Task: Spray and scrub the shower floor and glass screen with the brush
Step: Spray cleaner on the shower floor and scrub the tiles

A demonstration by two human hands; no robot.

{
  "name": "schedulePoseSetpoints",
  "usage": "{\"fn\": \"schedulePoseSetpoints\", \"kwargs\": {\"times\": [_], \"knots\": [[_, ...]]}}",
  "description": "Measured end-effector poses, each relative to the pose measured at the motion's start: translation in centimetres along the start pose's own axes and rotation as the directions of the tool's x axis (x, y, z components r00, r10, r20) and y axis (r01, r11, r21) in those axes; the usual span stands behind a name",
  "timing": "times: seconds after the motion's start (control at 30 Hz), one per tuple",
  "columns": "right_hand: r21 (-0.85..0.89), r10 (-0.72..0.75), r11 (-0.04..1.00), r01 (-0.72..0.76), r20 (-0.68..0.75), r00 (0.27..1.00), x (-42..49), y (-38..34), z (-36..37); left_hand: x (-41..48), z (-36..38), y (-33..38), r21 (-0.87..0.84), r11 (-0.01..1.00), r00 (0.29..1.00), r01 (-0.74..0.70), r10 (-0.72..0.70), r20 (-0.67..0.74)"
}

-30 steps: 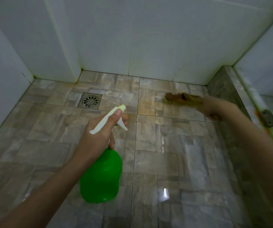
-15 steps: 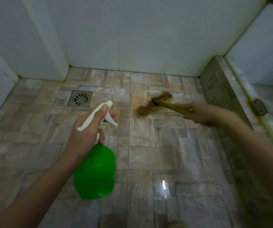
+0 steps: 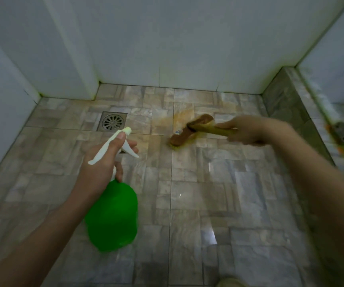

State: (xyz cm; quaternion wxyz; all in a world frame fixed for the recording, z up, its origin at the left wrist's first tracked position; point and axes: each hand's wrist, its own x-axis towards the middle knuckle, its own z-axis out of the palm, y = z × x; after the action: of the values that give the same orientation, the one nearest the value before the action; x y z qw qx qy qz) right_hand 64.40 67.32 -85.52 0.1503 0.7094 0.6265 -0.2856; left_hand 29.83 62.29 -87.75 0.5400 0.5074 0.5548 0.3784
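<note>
1. The right hand [image 3: 247, 131] curls its fingers round the yellowish handle of the brush [image 3: 189, 131], with the index finger laid along the top of the handle; the hand is blurred
2. The brown-backed head of the brush lies slantwise on the shower floor [image 3: 198, 193], to the right of the drain [image 3: 113, 121], bristles down at the edge of an orange-brown stain [image 3: 182, 117]
3. The left hand [image 3: 102, 162] grips the neck of the spray bottle [image 3: 113, 216]: the thumb rests on top of the white spray head, and the other fingers wrap round in front at the trigger
4. The nozzle sits just on the near side of the drain and points towards it, while the green body hangs below the hand, nearer the viewer; whether it touches the floor I cannot tell
5. The drain, a square metal grate, sits in the floor near the white wall [image 3: 177, 48]
6. Well to the right of the drain runs a raised tiled kerb [image 3: 287, 112], and beyond it a metal bracket [image 3: 343, 133] with orange marks beside it
</note>
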Motion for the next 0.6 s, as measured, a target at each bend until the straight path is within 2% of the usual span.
{"fn": "schedulePoseSetpoints", "kwargs": {"times": [0.07,0.1,0.13,0.23,0.3,0.4,0.47,0.5,0.6], "knots": [[-0.016,0.087,0.996,-0.086,0.107,0.99,-2.1,0.3,-1.3,-0.3,-0.5,0.1,-0.023,1.0,1.0,0.001,-0.002,-0.017],[-0.032,0.109,0.994,-0.106,0.105,0.989,-2.5,-0.4,-1.1,-0.4,-0.7,0.2,-0.041,0.999,0.999,-0.008,0.006,-0.04],[-0.043,0.092,0.995,-0.089,0.074,0.993,-2.5,-1.5,-0.6,-0.4,-0.8,0.3,-0.055,0.998,0.998,-0.017,0.013,-0.062],[-0.072,-0.107,0.992,0.1,-0.101,0.989,0.8,-4.2,1.8,-0.3,-0.6,0.7,-0.042,0.999,0.996,-0.02,0.016,-0.089],[-0.106,-0.126,0.988,0.115,-0.11,0.986,1.8,-4.1,1.1,-0.4,-0.5,0.8,-0.017,1.0,0.996,-0.01,0.008,-0.087],[-0.151,0.027,0.988,-0.021,0.04,0.999,-0.8,-2.7,-1.5,-0.5,-0.5,0.5,-0.015,1.0,0.998,-0.002,0.002,-0.063],[-0.128,0.122,0.985,-0.115,0.042,0.992,-1.9,-2.6,-1.0,-0.4,-0.3,0.3,-0.034,0.999,0.998,-0.012,0.01,-0.055],[-0.092,0.124,0.988,-0.122,0.019,0.992,-1.6,-3.1,-0.1,-0.3,-0.2,0.2,-0.031,0.999,0.999,-0.02,0.019,-0.045],[-0.036,-0.073,0.997,0.069,-0.108,0.991,0.9,-2.5,2.0,0.1,0.9,0.5,-0.016,0.999,0.999,-0.033,0.033,-0.008]]}}
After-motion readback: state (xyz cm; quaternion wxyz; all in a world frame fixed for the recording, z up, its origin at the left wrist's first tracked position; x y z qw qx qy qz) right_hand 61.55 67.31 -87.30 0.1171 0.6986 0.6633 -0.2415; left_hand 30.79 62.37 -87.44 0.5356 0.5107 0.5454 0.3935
